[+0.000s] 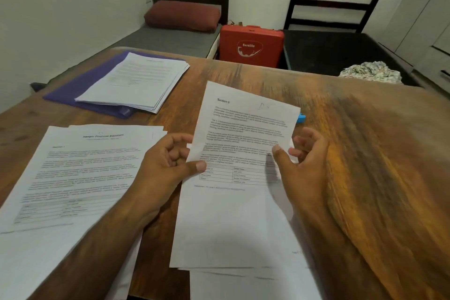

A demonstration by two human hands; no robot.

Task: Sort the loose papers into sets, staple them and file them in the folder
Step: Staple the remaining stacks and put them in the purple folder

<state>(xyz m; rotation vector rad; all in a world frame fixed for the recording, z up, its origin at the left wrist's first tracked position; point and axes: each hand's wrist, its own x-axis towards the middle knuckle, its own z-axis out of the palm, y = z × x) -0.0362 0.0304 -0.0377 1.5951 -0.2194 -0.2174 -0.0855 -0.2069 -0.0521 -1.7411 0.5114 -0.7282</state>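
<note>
I hold a printed sheet headed "Section 5" (243, 134) above a small stack of papers (233, 238) near the table's front edge. My left hand (165, 165) pinches its left edge between thumb and fingers. My right hand (302, 161) holds its right edge, thumb on the front and fingers behind. A second pile topped by "Sample Financial Statement" (80, 173) lies to the left. A purple folder (73, 90) lies at the back left with a stack of papers (136, 80) on top. A small blue object (301, 118), maybe the stapler, peeks out behind the held sheet.
The wooden table (365, 153) stretches to the right. Behind it are a bed with a red pillow (182, 16), a red case (250, 46), a dark bed and a crumpled cloth (372, 73).
</note>
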